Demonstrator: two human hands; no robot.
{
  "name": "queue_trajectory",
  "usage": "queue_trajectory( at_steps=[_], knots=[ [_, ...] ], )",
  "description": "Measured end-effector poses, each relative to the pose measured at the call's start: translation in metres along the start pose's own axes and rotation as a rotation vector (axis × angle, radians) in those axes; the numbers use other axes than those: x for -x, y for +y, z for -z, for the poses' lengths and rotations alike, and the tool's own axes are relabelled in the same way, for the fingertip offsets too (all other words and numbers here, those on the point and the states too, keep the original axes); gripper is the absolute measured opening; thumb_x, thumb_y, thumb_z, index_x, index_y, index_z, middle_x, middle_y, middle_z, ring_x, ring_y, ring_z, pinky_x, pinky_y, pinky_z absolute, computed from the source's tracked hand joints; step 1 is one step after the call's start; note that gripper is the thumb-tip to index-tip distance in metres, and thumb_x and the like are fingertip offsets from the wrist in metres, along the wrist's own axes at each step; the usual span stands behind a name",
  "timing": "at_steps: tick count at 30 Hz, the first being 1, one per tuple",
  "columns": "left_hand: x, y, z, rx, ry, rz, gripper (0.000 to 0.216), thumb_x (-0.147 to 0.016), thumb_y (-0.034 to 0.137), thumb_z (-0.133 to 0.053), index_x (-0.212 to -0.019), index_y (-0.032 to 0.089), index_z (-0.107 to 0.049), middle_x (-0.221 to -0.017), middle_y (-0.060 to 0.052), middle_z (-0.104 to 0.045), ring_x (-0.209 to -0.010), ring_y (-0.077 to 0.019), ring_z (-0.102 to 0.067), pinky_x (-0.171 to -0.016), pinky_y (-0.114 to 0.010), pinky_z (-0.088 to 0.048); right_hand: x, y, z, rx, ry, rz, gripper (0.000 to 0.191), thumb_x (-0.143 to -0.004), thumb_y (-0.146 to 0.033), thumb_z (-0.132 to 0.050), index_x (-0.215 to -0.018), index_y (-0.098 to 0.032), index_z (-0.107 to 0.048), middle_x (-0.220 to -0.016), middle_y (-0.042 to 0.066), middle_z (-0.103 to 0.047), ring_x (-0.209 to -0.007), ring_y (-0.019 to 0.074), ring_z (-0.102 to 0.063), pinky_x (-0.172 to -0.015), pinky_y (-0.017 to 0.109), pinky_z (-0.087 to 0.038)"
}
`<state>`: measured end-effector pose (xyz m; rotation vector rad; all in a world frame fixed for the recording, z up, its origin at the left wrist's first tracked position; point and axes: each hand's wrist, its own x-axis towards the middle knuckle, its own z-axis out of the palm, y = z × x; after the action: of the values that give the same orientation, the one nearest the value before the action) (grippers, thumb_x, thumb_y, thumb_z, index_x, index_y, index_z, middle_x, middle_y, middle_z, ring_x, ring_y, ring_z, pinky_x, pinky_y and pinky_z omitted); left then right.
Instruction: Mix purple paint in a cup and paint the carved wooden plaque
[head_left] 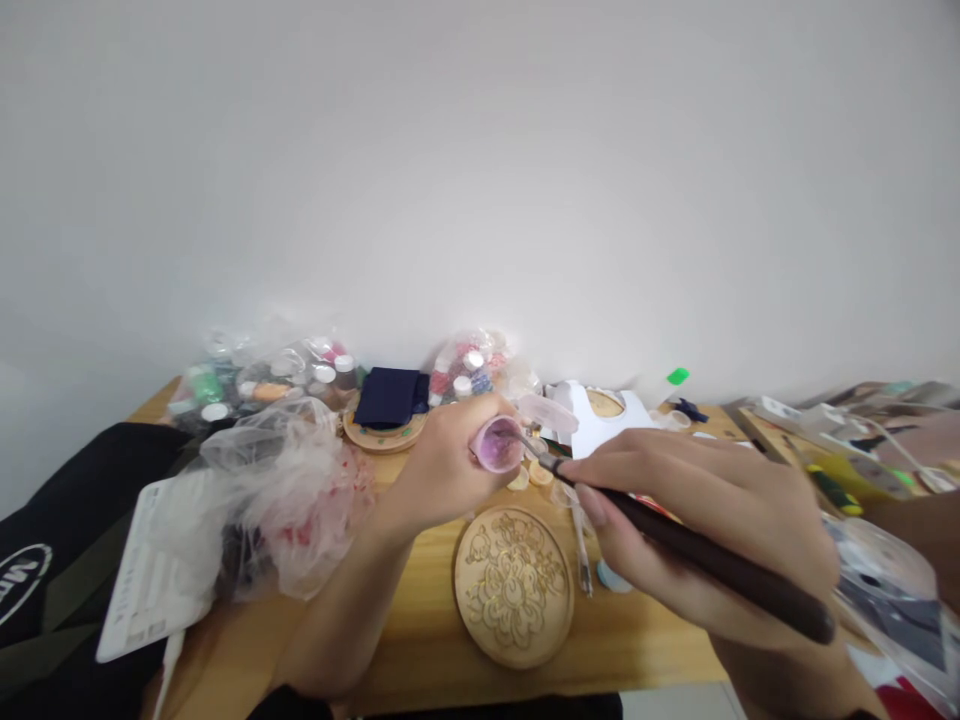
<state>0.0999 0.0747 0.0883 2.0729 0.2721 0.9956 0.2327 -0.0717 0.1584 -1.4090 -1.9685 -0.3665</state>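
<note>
1. The left hand [444, 452] is curled round a small cup [491, 458], held up over the bench [637, 655] with its mouth turned towards the wearer; purplish stuff shows inside.
2. The right hand [724, 490] grips a tool [652, 520] like a pen, its dark handle slanting back under the fingers and its metal end reaching to the cup's mouth (whether the tip touches the contents, I can't tell).
3. Below the cup, a round wooden disc [514, 590] lies flat on the bench, neither hand on it. A flower pattern in gold-looking lines covers its face.
4. As I judge it, the line work on the disc is done, more or less all round. The spaces between the lines look bare wood, so any colouring there seems undone. The stuff in the cup seems to be mid-way through being worked, none of it visible on the disc.
5. A pen [583, 550] lies just beside the disc. Farther back are small dishes [540, 473], a folded blue cloth [387, 397] and bagged jars [270, 385].
</note>
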Motion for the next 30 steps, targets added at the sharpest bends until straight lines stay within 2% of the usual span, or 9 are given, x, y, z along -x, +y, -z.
queue_trajectory(
  at_steps=[6,11,15,22,27,30],
  knots=[
    [-0.0005,0.0002,-0.0004,-0.012,0.015,0.024,0.008,-0.073,0.012,-0.058,-0.071,0.019,-0.055,-0.065,0.005,-0.059,-0.06,-0.0105,-0.054,-0.058,-0.023,-0.039,0.0008,-0.0001,-0.0008,-0.005,-0.052,-0.002,0.011,-0.089,-0.011,-0.059,-0.092,-0.019,-0.064,-0.076,0.0,-0.07,-0.062,0.0097,-0.064,-0.057,0.022,-0.05],
    [-0.0005,-0.0006,-0.0015,-0.023,0.007,0.021,0.007,-0.074,0.013,-0.059,-0.073,0.02,-0.056,-0.068,0.004,-0.061,-0.063,-0.0118,-0.056,-0.06,-0.024,-0.04,0.0012,0.0006,-0.0005,-0.021,-0.032,-0.02,0.011,-0.089,-0.011,-0.06,-0.095,-0.019,-0.064,-0.079,0.001,-0.071,-0.066,0.0098,-0.066,-0.061,0.022,-0.052],
    [-0.0001,-0.0013,-0.0017,-0.028,0.009,0.026,0.009,-0.074,0.012,-0.058,-0.072,0.02,-0.055,-0.067,0.004,-0.06,-0.063,-0.0119,-0.056,-0.059,-0.024,-0.039,0.0013,0.0006,0.0003,-0.026,-0.053,-0.009,0.011,-0.088,-0.01,-0.06,-0.092,-0.019,-0.064,-0.074,0.0,-0.069,-0.06,0.009,-0.063,-0.056,0.021,-0.049],
    [0.0008,-0.0026,-0.0022,-0.05,0.002,0.012,0.01,-0.078,0.015,-0.063,-0.074,0.02,-0.055,-0.069,0.005,-0.061,-0.064,-0.0112,-0.056,-0.061,-0.024,-0.04,0.0007,0.0009,-0.0027,-0.016,-0.031,0.021,0.012,-0.089,-0.01,-0.06,-0.096,-0.019,-0.064,-0.077,0.001,-0.071,-0.065,0.0109,-0.065,-0.061,0.023,-0.052],
    [0.0007,-0.0041,-0.0035,-0.08,-0.008,0.009,0.012,-0.082,0.017,-0.061,-0.073,0.019,-0.055,-0.068,0.004,-0.059,-0.063,-0.0107,-0.053,-0.06,-0.024,-0.038,0.001,-0.0001,-0.0022,-0.008,-0.074,0.0,0.011,-0.088,-0.009,-0.058,-0.089,-0.019,-0.064,-0.072,0.0,-0.069,-0.06,0.0099,-0.062,-0.054,0.022,-0.048],
    [0.001,-0.0034,-0.0033,-0.096,0.005,0.001,0.012,-0.081,0.015,-0.06,-0.072,0.019,-0.054,-0.066,0.005,-0.057,-0.061,-0.0105,-0.051,-0.059,-0.024,-0.037,0.0008,-0.0006,-0.0004,-0.026,-0.044,-0.033,0.011,-0.089,-0.011,-0.058,-0.091,-0.02,-0.064,-0.071,-0.001,-0.069,-0.057,0.0089,-0.062,-0.054,0.022,-0.049]
  ],
)
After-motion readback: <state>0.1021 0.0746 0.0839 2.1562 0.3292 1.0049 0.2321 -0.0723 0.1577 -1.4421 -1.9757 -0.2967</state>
